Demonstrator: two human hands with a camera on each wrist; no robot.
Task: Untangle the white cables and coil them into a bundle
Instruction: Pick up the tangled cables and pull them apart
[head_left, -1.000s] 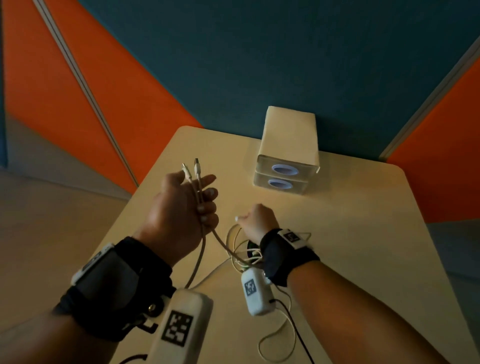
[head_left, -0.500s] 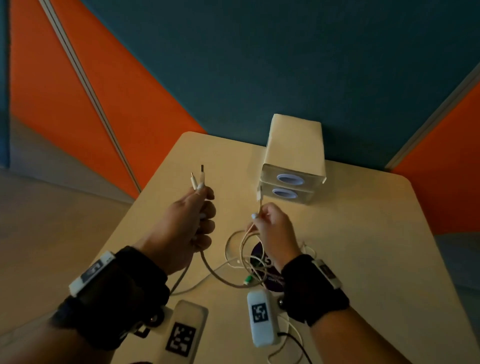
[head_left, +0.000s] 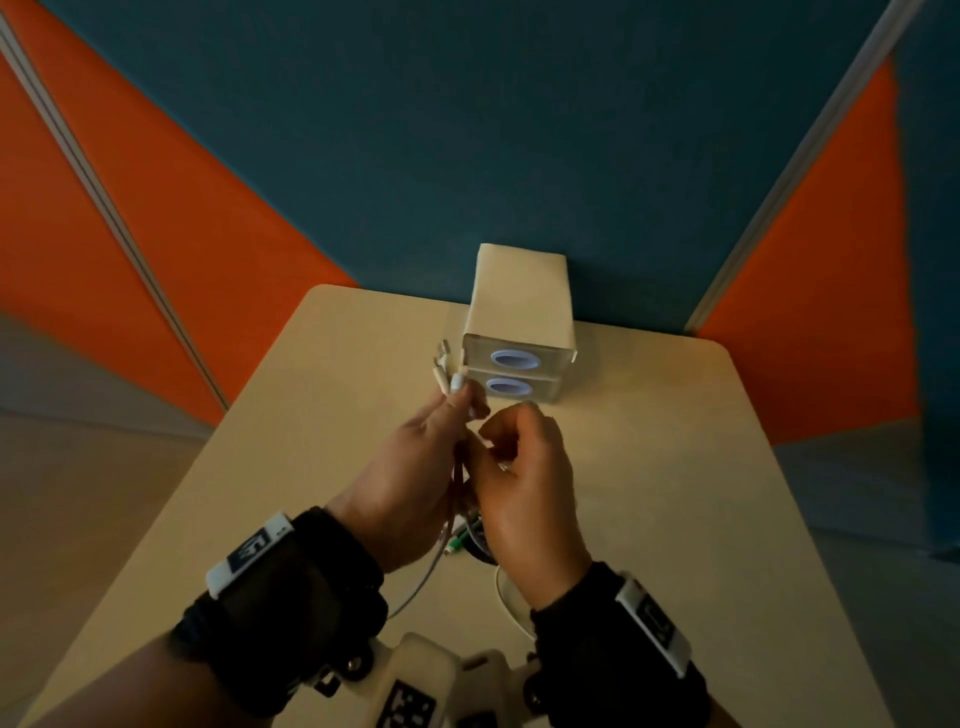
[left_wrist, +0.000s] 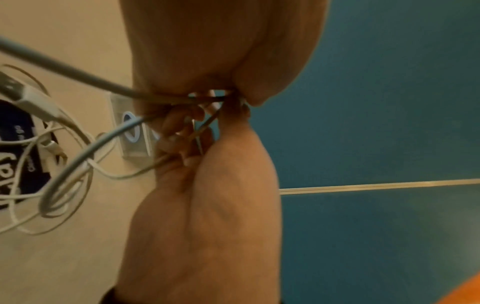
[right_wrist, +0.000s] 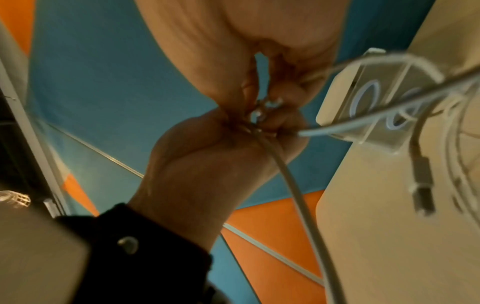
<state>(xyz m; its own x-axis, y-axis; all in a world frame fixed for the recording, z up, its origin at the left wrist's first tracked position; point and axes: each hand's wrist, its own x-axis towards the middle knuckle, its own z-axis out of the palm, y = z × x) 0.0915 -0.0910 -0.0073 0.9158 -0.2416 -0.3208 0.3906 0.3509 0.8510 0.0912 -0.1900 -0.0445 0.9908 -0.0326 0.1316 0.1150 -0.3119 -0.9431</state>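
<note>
Several white cables (head_left: 451, 499) hang in a tangle from between my two hands down to the table (head_left: 675, 467). My left hand (head_left: 415, 467) grips a bunch of them, and their plug ends (head_left: 444, 366) stick up above its thumb. My right hand (head_left: 519, 457) is pressed against the left, fingers curled and pinching cable. In the left wrist view the left hand (left_wrist: 221, 51) and right hand (left_wrist: 202, 216) meet on the strands, with loose loops (left_wrist: 64, 174) and a USB plug (left_wrist: 31, 100) hanging left. In the right wrist view a thick cable (right_wrist: 298, 195) runs down from the left hand (right_wrist: 207, 164).
Two stacked beige boxes (head_left: 519, 312) with round blue-ringed fronts stand at the table's far edge, just beyond my hands. A dark round disc (head_left: 480, 543) and a green-tipped connector (head_left: 454, 545) lie on the table under the cables. Blue and orange wall panels stand behind.
My right hand lifted a cable end off the table and carried it left to the left hand. The left hand moved right and forward with its cable ends; both hands now touch.
</note>
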